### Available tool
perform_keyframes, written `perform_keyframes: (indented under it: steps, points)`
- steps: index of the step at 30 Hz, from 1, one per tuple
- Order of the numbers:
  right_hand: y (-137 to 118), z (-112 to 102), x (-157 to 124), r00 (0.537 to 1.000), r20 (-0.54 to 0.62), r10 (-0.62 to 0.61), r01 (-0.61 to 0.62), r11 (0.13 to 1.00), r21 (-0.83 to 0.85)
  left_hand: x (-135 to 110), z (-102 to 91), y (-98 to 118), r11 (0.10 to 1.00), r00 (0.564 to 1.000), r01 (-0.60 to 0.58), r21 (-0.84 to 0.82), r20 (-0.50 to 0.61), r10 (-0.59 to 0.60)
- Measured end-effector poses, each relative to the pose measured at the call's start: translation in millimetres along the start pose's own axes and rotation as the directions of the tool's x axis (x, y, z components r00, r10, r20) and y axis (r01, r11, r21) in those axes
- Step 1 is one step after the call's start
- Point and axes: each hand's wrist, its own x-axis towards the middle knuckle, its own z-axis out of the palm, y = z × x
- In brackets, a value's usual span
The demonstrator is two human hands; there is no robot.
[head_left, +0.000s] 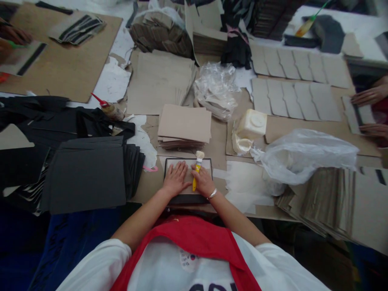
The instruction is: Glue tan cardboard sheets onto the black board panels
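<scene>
My left hand (176, 178) lies flat with fingers spread on a pale card set on a black sheet (187, 198) at the table's near edge. My right hand (203, 182) is closed around a yellow-handled brush (197, 167), bristles pointing away from me, resting on the same card. A stack of beige cards (184, 123) sits just beyond the hands.
A pile of black sheets (87, 173) lies to the left, with a red-capped glue bottle (109, 108) behind it. A white tub (250, 128), clear plastic bags (306, 155) and a fanned stack of grey cards (333, 206) are on the right. Other people's hands (368, 97) work at the far corners.
</scene>
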Motion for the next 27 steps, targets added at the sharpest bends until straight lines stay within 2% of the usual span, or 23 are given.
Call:
perform_keyframes:
  steps: [2, 4, 5, 7, 9, 10, 11, 13, 15, 16, 17, 19, 21, 25, 27]
  points:
    - [10, -6, -11, 0.998, -0.018, 0.065, -0.066, 0.997, -0.037, -13, -4.7, -8, 0.990, 0.991, 0.136, 0.041, -0.016, -0.135]
    - [25, -16, -23, 0.989, -0.081, 0.127, -0.132, 0.989, -0.060, -35, -20.3, -17, 0.972, 0.973, 0.224, 0.064, -0.071, -0.220]
    - [32, -21, -28, 0.981, -0.120, 0.156, -0.164, 0.984, -0.065, -48, -31.4, -21, 0.975, 0.972, 0.216, 0.059, -0.107, -0.209]
    - [40, -26, -29, 0.961, -0.206, 0.183, -0.199, 0.978, -0.061, -76, -57.1, -30, 0.993, 0.974, 0.118, 0.022, -0.196, -0.111]
    - [35, -27, -21, 0.950, -0.264, 0.165, -0.177, 0.984, -0.023, -103, -85.1, -45, 0.996, 0.942, 0.084, -0.010, -0.324, -0.083]
    - [26, -27, -15, 0.948, -0.289, 0.133, -0.139, 0.990, -0.001, -116, -99.4, -57, 0.989, 0.904, 0.147, -0.012, -0.404, -0.139]
    - [14, -28, -7, 0.948, -0.303, 0.094, -0.091, 0.996, 0.023, -128, -113.6, -74, 0.962, 0.839, 0.272, -0.014, -0.486, -0.244]
    - [-20, -27, 12, 0.953, -0.302, 0.020, 0.003, 0.997, 0.074, -150, -139.5, -115, 0.816, 0.634, 0.577, -0.028, -0.614, -0.470]
    - [-57, -24, 32, 0.963, -0.265, -0.043, 0.082, 0.987, 0.138, -168, -158.2, -160, 0.621, 0.470, 0.781, -0.072, -0.587, -0.659]
    - [-75, -20, 42, 0.969, -0.238, -0.073, 0.117, 0.977, 0.176, -175, -164.4, -179, 0.539, 0.412, 0.836, -0.103, -0.530, -0.741]
    - [-92, -16, 51, 0.972, -0.213, -0.102, 0.148, 0.965, 0.217, -181, -168.7, -195, 0.488, 0.382, 0.864, -0.122, -0.470, -0.795]
    - [-121, -5, 70, 0.976, -0.165, -0.140, 0.186, 0.934, 0.304, -189, -173.3, -216, 0.446, 0.366, 0.881, -0.158, -0.371, -0.853]
    - [-145, 6, 88, 0.984, -0.111, -0.139, 0.172, 0.908, 0.382, -192, -175.3, -225, 0.433, 0.359, 0.878, -0.202, -0.320, -0.877]
    - [-178, 21, 122, 0.998, 0.051, -0.048, 0.022, 0.909, 0.415, -195, -179.6, -229, 0.340, 0.267, 0.884, -0.321, -0.249, -0.931]
    - [-189, 21, 134, 0.991, 0.134, 0.021, -0.070, 0.925, 0.373, -198, -181.3, -229, 0.318, 0.251, 0.877, -0.361, -0.221, -0.943]
